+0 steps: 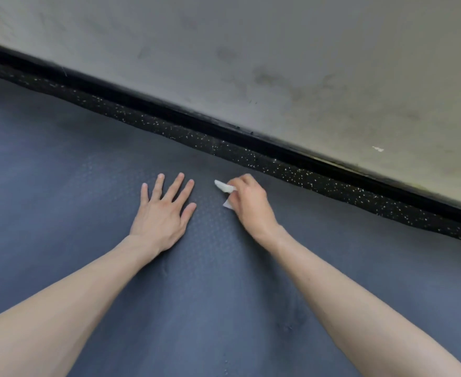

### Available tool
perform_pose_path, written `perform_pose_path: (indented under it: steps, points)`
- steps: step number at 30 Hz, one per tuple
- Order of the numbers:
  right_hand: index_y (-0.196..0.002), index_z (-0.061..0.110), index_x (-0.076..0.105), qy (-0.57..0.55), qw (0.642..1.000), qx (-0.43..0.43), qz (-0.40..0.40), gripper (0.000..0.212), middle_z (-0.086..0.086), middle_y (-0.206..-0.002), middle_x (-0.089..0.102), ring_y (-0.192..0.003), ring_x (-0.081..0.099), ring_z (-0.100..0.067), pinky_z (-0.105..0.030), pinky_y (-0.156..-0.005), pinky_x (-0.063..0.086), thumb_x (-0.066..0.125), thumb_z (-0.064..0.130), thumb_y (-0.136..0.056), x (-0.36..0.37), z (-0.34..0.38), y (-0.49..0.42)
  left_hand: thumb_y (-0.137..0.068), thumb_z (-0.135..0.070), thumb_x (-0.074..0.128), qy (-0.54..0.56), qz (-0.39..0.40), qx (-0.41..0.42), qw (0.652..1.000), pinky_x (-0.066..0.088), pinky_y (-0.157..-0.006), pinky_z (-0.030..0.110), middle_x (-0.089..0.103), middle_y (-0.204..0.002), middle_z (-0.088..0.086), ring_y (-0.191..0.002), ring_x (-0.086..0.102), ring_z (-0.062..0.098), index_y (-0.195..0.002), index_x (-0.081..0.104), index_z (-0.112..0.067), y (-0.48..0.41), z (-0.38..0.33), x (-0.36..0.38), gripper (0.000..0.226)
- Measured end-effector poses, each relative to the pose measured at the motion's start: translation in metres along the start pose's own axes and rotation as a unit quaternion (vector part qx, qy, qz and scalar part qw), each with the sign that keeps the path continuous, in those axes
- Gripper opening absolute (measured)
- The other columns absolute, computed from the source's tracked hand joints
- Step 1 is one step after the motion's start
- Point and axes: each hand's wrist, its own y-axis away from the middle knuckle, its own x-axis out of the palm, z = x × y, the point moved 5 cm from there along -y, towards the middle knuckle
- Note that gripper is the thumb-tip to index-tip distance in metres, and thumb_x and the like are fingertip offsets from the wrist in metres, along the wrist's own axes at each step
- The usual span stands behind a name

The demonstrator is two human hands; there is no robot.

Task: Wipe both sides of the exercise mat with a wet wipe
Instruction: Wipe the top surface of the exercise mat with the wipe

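Observation:
A blue-grey exercise mat (pixel 60 186) with a fine dotted texture lies flat and fills the lower part of the view. My left hand (pixel 164 210) rests flat on it with the fingers spread. To its right, my right hand (pixel 251 202) grips a crumpled white wet wipe (pixel 225 187) with curled fingers and holds it down on the mat near the mat's far edge. Part of the wipe is hidden under that hand.
Beyond the mat's far edge runs a strip of black speckled rubber floor (pixel 292 170). A black skirting (pixel 251 137) and a stained pale wall (pixel 305 63) rise behind it.

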Motion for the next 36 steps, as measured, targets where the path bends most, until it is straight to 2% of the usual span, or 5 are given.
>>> perform_pose_path:
  steps: [6, 17, 20, 25, 36]
  points:
    - [-0.090, 0.000, 0.060, 0.038, 0.980, 0.177, -0.084, 0.014, -0.014, -0.094, 0.054, -0.079, 0.052, -0.031, -0.031, -0.064, 0.031, 0.046, 0.001, -0.091, -0.051, -0.081, -0.003, -0.102, -0.055, 0.008, -0.014, 0.010, -0.003, 1.000, 0.001, -0.123, 0.058, -0.003, -0.169, -0.006, -0.154, -0.005, 0.036, -0.161, -0.001, -0.031, -0.002, 0.001, 0.004, 0.064]
    - [-0.096, 0.004, 0.067, -0.006, 0.998, -0.040, 0.046, 0.012, -0.011, -0.094, 0.057, -0.084, 0.060, -0.029, -0.037, -0.077, 0.048, 0.060, 0.004, -0.087, 0.014, 0.031, 0.027, -0.101, -0.056, 0.006, -0.017, 0.010, 0.001, 1.000, 0.002, -0.123, 0.058, -0.003, -0.169, -0.004, -0.154, -0.005, 0.037, -0.161, -0.001, -0.029, -0.002, 0.002, 0.004, 0.066]
    - [-0.091, 0.000, 0.067, 0.012, 0.998, 0.055, -0.017, 0.013, -0.010, -0.095, 0.055, -0.085, 0.060, -0.022, -0.017, -0.072, 0.040, 0.059, -0.005, -0.081, -0.033, -0.032, 0.018, -0.101, -0.056, 0.006, -0.013, 0.007, 0.002, 1.000, 0.001, -0.123, 0.058, -0.002, -0.169, -0.004, -0.154, -0.005, 0.037, -0.161, 0.000, -0.030, -0.002, 0.001, 0.005, 0.066]
    - [-0.095, 0.002, 0.065, 0.067, 0.980, 0.176, -0.070, 0.016, -0.012, -0.094, 0.054, -0.082, 0.055, -0.034, -0.025, -0.066, 0.026, 0.050, 0.001, -0.088, -0.068, -0.089, 0.024, -0.101, -0.057, 0.006, -0.012, 0.003, 0.001, 1.000, 0.001, -0.122, 0.058, -0.001, -0.169, -0.003, -0.154, -0.004, 0.037, -0.161, 0.002, -0.030, -0.001, 0.001, 0.005, 0.066]
    - [-0.089, 0.001, 0.068, 0.009, 0.996, -0.069, 0.053, 0.007, -0.013, -0.087, 0.059, -0.077, 0.060, -0.030, -0.035, -0.070, 0.051, 0.065, -0.002, -0.083, 0.006, 0.036, 0.053, -0.101, -0.057, 0.007, -0.014, 0.024, 0.003, 1.000, 0.001, -0.121, 0.061, -0.006, -0.169, -0.004, -0.154, -0.007, 0.038, -0.161, -0.002, -0.030, -0.002, 0.002, 0.002, 0.066]
